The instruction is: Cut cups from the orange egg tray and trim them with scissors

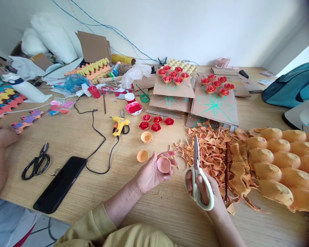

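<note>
My left hand [151, 173] is closed around a small pink-orange egg-carton cup [164, 164], held just above the wooden table [98, 144]. To its right, my right hand [204, 188] grips white-handled scissors [197, 173], fingers through the loops, blades shut and pointing up and away. The blades stand a short way right of the cup, apart from it. Two more trimmed orange cups [142, 156] [146, 137] lie on the table just beyond my left hand.
A heap of orange carton scraps [211, 151] and an orange egg tray [280, 164] fill the right. Red paper roses [156, 122], a yellow glue gun [119, 124] with cord, a black phone [60, 183] and black scissors [36, 164] lie left. Another person's hand [0, 137] rests at far left.
</note>
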Motion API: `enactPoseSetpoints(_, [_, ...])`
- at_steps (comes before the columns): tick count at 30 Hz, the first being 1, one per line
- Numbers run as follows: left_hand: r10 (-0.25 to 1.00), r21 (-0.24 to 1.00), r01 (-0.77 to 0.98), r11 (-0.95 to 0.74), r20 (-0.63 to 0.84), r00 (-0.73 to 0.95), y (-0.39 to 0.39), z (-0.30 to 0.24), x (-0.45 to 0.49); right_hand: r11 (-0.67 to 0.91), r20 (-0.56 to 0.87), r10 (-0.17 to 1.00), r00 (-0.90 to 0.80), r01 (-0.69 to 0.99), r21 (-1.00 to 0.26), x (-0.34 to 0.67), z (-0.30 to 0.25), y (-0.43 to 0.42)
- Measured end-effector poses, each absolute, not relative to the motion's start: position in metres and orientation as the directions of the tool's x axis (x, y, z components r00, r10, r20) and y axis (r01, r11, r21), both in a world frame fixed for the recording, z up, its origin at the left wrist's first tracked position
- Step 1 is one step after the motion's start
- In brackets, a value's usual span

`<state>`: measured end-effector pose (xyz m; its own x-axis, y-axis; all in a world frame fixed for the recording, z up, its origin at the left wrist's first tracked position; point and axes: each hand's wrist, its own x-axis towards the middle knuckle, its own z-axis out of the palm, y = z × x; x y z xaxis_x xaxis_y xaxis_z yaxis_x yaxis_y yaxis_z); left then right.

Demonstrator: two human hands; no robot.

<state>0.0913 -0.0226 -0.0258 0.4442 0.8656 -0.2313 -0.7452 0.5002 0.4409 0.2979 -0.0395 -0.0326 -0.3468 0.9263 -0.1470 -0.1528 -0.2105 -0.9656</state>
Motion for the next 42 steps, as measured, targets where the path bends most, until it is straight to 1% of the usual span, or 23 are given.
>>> enactPoseSetpoints(2, [0.865, 0.473, -0.724, 0.502, -0.255, 0.433, -0.023, -0.024, 0.093, -0.205, -0.139, 0.929, -0.342, -0.165, -0.965, 0.298, -0.034, -0.039])
enactPoseSetpoints(3, [0.872, 0.509, -0.709, 0.488, -0.254, 0.418, -0.024, -0.023, 0.093, -0.197, -0.131, 0.933, -0.336, -0.169, -0.966, 0.298, -0.035, -0.039])
enactPoseSetpoints(5, [0.905, 0.643, -0.643, 0.417, -0.227, 0.359, -0.026, -0.020, 0.093, -0.175, -0.113, 0.937, -0.330, -0.164, -0.971, 0.298, -0.036, -0.039])
enactPoseSetpoints(7, [0.956, 0.842, -0.477, 0.252, -0.140, 0.257, -0.029, -0.015, 0.092, -0.155, -0.101, 0.940, -0.325, -0.146, -0.977, 0.298, -0.035, -0.039])
enactPoseSetpoints(8, [0.976, 0.930, -0.343, 0.135, -0.066, 0.207, -0.030, -0.012, 0.092, -0.148, -0.099, 0.942, -0.322, -0.134, -0.980, 0.298, -0.035, -0.039])
enactPoseSetpoints(9, [0.985, 0.979, -0.203, 0.016, 0.019, 0.169, -0.031, -0.010, 0.091, -0.144, -0.099, 0.944, -0.316, -0.122, -0.982, 0.298, -0.035, -0.040])
enactPoseSetpoints(11, [0.980, 0.990, -0.002, -0.139, 0.137, 0.145, -0.032, -0.005, 0.091, -0.132, -0.094, 0.951, -0.293, -0.113, -0.985, 0.298, -0.034, -0.040])
enactPoseSetpoints(12, [0.977, 0.983, 0.048, -0.178, 0.170, 0.131, -0.032, -0.004, 0.090, -0.126, -0.090, 0.955, -0.281, -0.113, -0.986, 0.298, -0.034, -0.040])
enactPoseSetpoints(14, [0.978, 0.976, 0.078, -0.201, 0.195, 0.079, -0.031, -0.002, 0.090, -0.117, -0.083, 0.961, -0.264, -0.116, -0.986, 0.299, -0.035, -0.040])
enactPoseSetpoints(16, [0.983, 0.982, 0.031, -0.184, 0.183, 0.022, -0.031, -0.003, 0.090, -0.119, -0.087, 0.963, -0.254, -0.113, -0.986, 0.299, -0.037, -0.040])
enactPoseSetpoints(17, [0.988, 0.988, -0.022, -0.154, 0.154, 0.008, -0.031, -0.003, 0.090, -0.115, -0.085, 0.964, -0.251, -0.110, -0.987, 0.299, -0.037, -0.040])
enactPoseSetpoints(18, [0.994, 0.989, -0.096, -0.110, 0.112, 0.011, -0.031, -0.005, 0.090, -0.105, -0.077, 0.966, -0.246, -0.103, -0.989, 0.299, -0.038, -0.041])
enactPoseSetpoints(20, [0.997, 0.959, -0.284, 0.021, 0.000, 0.075, -0.032, -0.009, 0.091, -0.075, -0.056, 0.965, -0.254, -0.066, -0.995, 0.299, -0.038, -0.041])
enactPoseSetpoints(22, [0.981, 0.880, -0.448, 0.158, -0.091, 0.169, -0.033, -0.016, 0.093, -0.046, -0.045, 0.955, -0.292, 0.002, -0.999, 0.298, -0.038, -0.042])
enactPoseSetpoints(23, [0.970, 0.839, -0.500, 0.214, -0.123, 0.209, -0.033, -0.019, 0.094, -0.036, -0.047, 0.948, -0.315, 0.042, -0.998, 0.298, -0.037, -0.042])
enactPoseSetpoints(27, [0.929, 0.722, -0.590, 0.361, -0.223, 0.296, -0.032, -0.027, 0.096, 0.046, -0.016, 0.933, -0.359, 0.165, -0.985, 0.297, -0.036, -0.043])
enactPoseSetpoints(29, [0.903, 0.627, -0.651, 0.427, -0.265, 0.337, -0.030, -0.028, 0.095, 0.092, 0.010, 0.929, -0.369, 0.205, -0.974, 0.297, -0.038, -0.042])
enactPoseSetpoints(31, [0.881, 0.526, -0.708, 0.472, -0.275, 0.384, -0.028, -0.026, 0.093, 0.125, 0.028, 0.923, -0.383, 0.231, -0.965, 0.298, -0.039, -0.041])
enactPoseSetpoints(32, [0.878, 0.497, -0.724, 0.478, -0.267, 0.397, -0.027, -0.026, 0.092, 0.139, 0.037, 0.921, -0.387, 0.241, -0.961, 0.298, -0.040, -0.041])
enactPoseSetpoints(34, [0.888, 0.504, -0.731, 0.460, -0.242, 0.392, -0.026, -0.024, 0.091, 0.161, 0.045, 0.917, -0.397, 0.265, -0.951, 0.298, -0.041, -0.041])
enactPoseSetpoints(38, [0.918, 0.589, -0.705, 0.394, -0.221, 0.329, -0.026, -0.023, 0.089, 0.215, 0.038, 0.899, -0.437, 0.362, -0.907, 0.297, -0.039, -0.042])
enactPoseSetpoints(42, [0.945, 0.670, -0.667, 0.327, -0.222, 0.240, -0.027, -0.023, 0.089, 0.357, 0.086, 0.863, -0.498, 0.479, -0.802, 0.295, -0.037, -0.040])
